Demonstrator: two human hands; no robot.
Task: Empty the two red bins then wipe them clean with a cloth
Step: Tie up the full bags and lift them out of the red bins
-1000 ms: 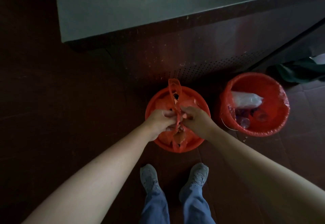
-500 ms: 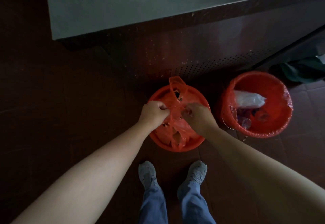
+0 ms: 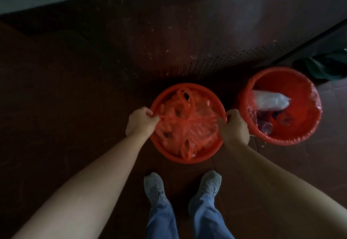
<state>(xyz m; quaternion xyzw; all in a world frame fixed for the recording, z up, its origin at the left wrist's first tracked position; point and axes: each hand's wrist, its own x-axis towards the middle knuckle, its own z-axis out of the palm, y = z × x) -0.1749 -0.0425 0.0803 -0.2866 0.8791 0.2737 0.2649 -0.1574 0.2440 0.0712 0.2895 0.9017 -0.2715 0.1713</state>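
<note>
where near red bin (image 3: 187, 160) sits on floor (image 3: 75, 126): liner bag (image 3: 187, 135) inside, knot (image 3: 189, 119) midway between hands; left hand (image 3: 139, 124) clenched on its left tail, right hand (image 3: 233, 128) on its right; strand axis left-right.

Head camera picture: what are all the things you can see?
left bin: one, red, floor, ahead of the shoes
right bin: one, red, floor, beside it
bag: one, see-through red, in left bin, stretched between hands
liner: one, red, over right bin's rim
clear rubbish: several, whitish, inside right bin
bundle: one, dark green, floor, far right
panel: one, dark, behind bins
shoes: two, grey, bottom
jeans: one pair, blue, bottom
left hand: one, gripping bag
right hand: one, gripping bag
</note>
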